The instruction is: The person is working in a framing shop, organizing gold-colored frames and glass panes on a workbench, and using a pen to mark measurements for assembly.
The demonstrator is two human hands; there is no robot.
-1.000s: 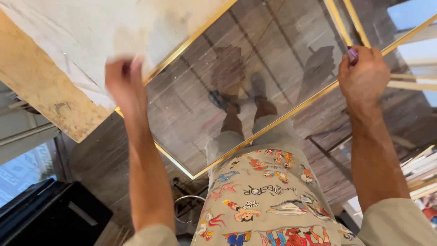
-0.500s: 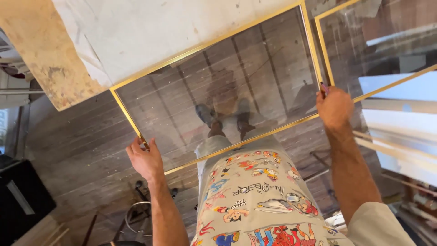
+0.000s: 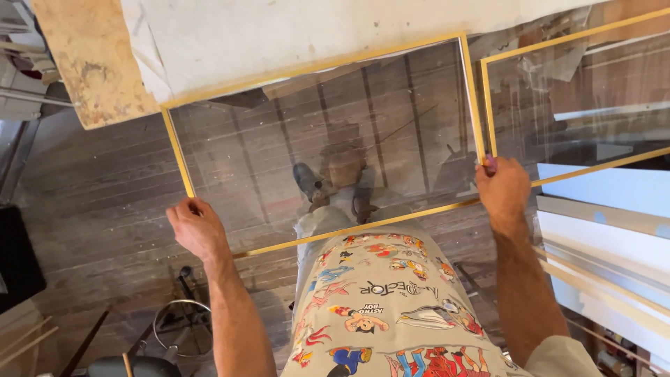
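The left hand (image 3: 199, 227) has come off the upper part of the pane and now grips the gold frame (image 3: 317, 241) at its lower left corner, fingers wrapped around the edge; a second ago it was raised, blurred, against the white sheet at the upper left of the frame. The right hand (image 3: 504, 190) has kept its hold on the lower right corner, fingers clenched on the frame's edge with a small purple thing (image 3: 490, 163) pinched among them, too small to identify. The frame with its glass (image 3: 328, 139) has swung from a steep diagonal to a nearly level, squared position across the middle of the picture, its far edge lying against or just under the white sheet (image 3: 314, 35) on the table (image 3: 91, 70) at the top. A second gold frame (image 3: 488, 105) stands just beside it at the upper right, the two close but whether touching cannot be told. Through the glass show the wooden floor (image 3: 91, 209) and a dim reflection. With both lower corners held, the frame looks steadied and under two-handed control, rather than mid-swing.
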